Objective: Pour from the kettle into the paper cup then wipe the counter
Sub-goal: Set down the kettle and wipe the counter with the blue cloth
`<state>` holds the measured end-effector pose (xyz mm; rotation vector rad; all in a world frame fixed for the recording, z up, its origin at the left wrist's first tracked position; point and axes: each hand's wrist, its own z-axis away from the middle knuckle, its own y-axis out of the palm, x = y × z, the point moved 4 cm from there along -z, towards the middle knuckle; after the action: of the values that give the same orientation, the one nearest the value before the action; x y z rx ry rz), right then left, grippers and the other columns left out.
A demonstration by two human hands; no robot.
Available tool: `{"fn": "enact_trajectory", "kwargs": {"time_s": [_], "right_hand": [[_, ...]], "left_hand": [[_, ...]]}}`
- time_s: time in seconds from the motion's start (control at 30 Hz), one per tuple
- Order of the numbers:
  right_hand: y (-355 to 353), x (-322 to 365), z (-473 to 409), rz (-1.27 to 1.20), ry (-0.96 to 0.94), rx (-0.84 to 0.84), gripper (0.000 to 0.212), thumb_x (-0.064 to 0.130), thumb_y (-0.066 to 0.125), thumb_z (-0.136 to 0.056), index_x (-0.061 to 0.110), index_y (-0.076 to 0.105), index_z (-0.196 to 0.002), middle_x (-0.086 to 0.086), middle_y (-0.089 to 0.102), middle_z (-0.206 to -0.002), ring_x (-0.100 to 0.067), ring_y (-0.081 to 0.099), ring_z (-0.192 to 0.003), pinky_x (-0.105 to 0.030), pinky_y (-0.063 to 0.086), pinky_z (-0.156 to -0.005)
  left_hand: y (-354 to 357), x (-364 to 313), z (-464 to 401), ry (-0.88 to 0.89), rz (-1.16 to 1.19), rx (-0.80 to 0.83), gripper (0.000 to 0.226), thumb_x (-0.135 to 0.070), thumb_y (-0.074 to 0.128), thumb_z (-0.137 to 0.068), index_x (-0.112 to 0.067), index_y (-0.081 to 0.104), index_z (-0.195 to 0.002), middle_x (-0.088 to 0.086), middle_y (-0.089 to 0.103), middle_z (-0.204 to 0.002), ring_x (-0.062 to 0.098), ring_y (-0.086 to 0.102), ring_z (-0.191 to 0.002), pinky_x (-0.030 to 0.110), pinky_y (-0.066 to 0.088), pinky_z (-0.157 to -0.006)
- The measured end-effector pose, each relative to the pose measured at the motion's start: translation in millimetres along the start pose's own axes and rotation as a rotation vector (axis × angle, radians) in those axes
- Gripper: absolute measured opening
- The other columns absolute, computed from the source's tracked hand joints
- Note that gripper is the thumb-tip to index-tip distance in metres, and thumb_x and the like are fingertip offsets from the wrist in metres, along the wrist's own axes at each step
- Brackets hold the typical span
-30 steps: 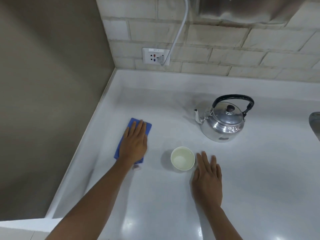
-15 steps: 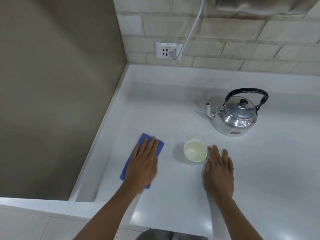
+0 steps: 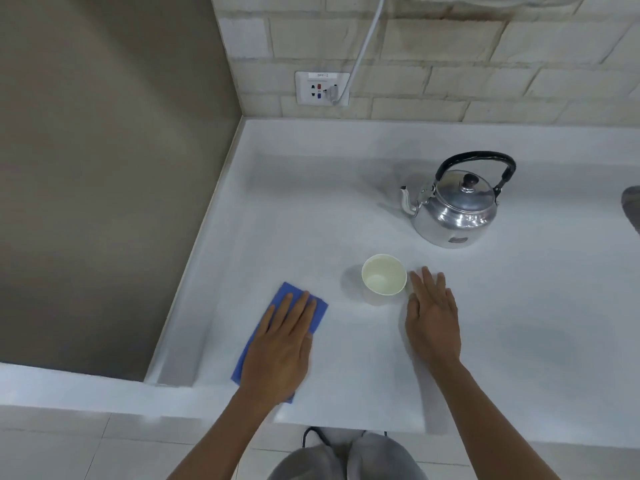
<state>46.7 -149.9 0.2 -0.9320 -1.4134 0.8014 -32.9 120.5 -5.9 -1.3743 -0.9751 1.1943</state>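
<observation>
A small white paper cup stands upright on the white counter, with clear liquid low inside. Behind it to the right sits a shiny metal kettle, its black handle up and its spout pointing left. My left hand presses flat on a blue cloth left of the cup, near the counter's front edge. My right hand lies flat on the counter, its fingertips just right of the cup, holding nothing.
A brown side wall borders the counter on the left, with a brick wall behind. A wall socket has a white cable plugged in. A dark object shows at the right edge. The counter's front edge is close to me.
My left hand has slid the blue cloth toward me, from level with the cup to nearer the front edge. The view has pulled back. My right hand stays beside the cup.
</observation>
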Motion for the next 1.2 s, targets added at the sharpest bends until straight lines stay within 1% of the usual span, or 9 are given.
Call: {"fn": "enact_trajectory", "kwargs": {"time_s": [0.13, 0.27, 0.43, 0.57, 0.73, 0.83, 0.9, 1.07, 1.2], "right_hand": [[-11.9, 3.6, 38.0, 0.032, -0.025, -0.074, 0.05, 0.023, 0.033, -0.099, 0.014, 0.043, -0.147, -0.004, 0.033, -0.158, -0.025, 0.016, -0.151, -0.042, 0.018, -0.121], [-7.5, 1.0, 71.9, 0.092, 0.041, -0.031, 0.054, 0.029, 0.031, -0.097, 0.01, 0.043, -0.147, -0.009, 0.033, -0.158, -0.03, 0.02, -0.15, -0.045, 0.021, -0.12], [-4.2, 0.5, 78.6, 0.124, 0.06, -0.009, 0.056, 0.03, 0.03, -0.097, 0.009, 0.041, -0.148, -0.009, 0.032, -0.159, -0.029, 0.019, -0.15, -0.042, 0.017, -0.122], [-5.5, -1.5, 78.0, 0.091, 0.05, -0.019, 0.056, 0.031, 0.032, -0.097, 0.011, 0.041, -0.149, -0.007, 0.033, -0.158, -0.026, 0.019, -0.15, -0.042, 0.017, -0.122], [-4.0, -2.7, 78.6, 0.069, 0.065, -0.019, 0.049, 0.022, 0.044, -0.101, 0.012, 0.04, -0.149, -0.005, 0.031, -0.159, -0.024, 0.017, -0.151, -0.041, 0.015, -0.123], [-3.9, -2.2, 78.7, 0.068, 0.075, -0.025, 0.05, 0.021, 0.048, -0.099, 0.012, 0.041, -0.148, -0.005, 0.032, -0.159, -0.024, 0.018, -0.151, -0.041, 0.015, -0.123], [-3.7, -2.6, 78.4, 0.069, 0.078, -0.025, 0.05, 0.021, 0.048, -0.099, 0.012, 0.042, -0.148, -0.005, 0.033, -0.158, -0.025, 0.018, -0.15, -0.041, 0.015, -0.123], [-3.1, -3.7, 77.4, 0.059, 0.072, -0.016, 0.051, 0.022, 0.048, -0.1, 0.013, 0.04, -0.149, -0.005, 0.031, -0.159, -0.023, 0.017, -0.151, -0.041, 0.016, -0.123], [-2.3, -5.2, 77.9, 0.061, 0.078, -0.001, 0.051, 0.023, 0.046, -0.1, 0.015, 0.038, -0.15, -0.001, 0.029, -0.16, -0.021, 0.014, -0.151, -0.039, 0.013, -0.123]], "left_hand": [[-8.3, 21.7, -35.9, -0.123, -0.028, -0.028, 0.059, -0.031, 0.023, -0.103, -0.009, 0.032, -0.157, 0.008, 0.03, -0.164, 0.031, 0.027, -0.152, 0.05, 0.028, -0.121], [-5.3, 7.8, -58.1, -0.214, -0.005, -0.029, 0.059, -0.029, 0.033, -0.106, -0.011, 0.02, -0.161, 0.008, 0.016, -0.169, 0.032, 0.014, -0.156, 0.049, 0.012, -0.126], [7.2, -41.3, -16.1, 0.012, 0.011, -0.009, 0.059, -0.029, 0.022, -0.103, -0.012, 0.024, -0.16, 0.006, 0.021, -0.168, 0.03, 0.018, -0.155, 0.05, 0.019, -0.124], [13.0, -35.9, 29.2, 0.166, -0.012, 0.023, 0.058, -0.031, 0.027, -0.105, -0.015, 0.022, -0.161, 0.002, 0.02, -0.168, 0.026, 0.018, -0.155, 0.047, 0.019, -0.122], [-1.1, -12.1, -9.2, -0.02, -0.036, -0.017, 0.059, -0.03, 0.023, -0.103, -0.012, 0.029, -0.158, 0.006, 0.024, -0.167, 0.028, 0.021, -0.154, 0.049, 0.022, -0.123], [-0.3, -28.4, -31.4, -0.146, -0.009, -0.012, 0.059, -0.029, 0.025, -0.106, -0.013, 0.017, -0.162, 0.005, 0.01, -0.17, 0.03, 0.007, -0.157, 0.049, 0.009, -0.126], [3.3, -45.4, -27.6, -0.159, 0.017, -0.017, 0.06, -0.029, 0.026, -0.106, -0.015, 0.01, -0.162, 0.004, 0.006, -0.17, 0.029, 0.002, -0.157, 0.047, 0.003, -0.126], [17.0, -83.3, 35.6, 0.06, 0.05, 0.017, 0.062, -0.029, 0.03, -0.1, -0.014, 0.022, -0.16, 0.007, 0.021, -0.168, 0.032, 0.02, -0.154, 0.052, 0.023, -0.124], [2.9, -34.2, 17.8, -0.091, 0.003, -0.028, 0.06, -0.03, 0.026, -0.1, -0.013, 0.032, -0.158, 0.006, 0.027, -0.166, 0.031, 0.026, -0.153, 0.051, 0.027, -0.121]]}}
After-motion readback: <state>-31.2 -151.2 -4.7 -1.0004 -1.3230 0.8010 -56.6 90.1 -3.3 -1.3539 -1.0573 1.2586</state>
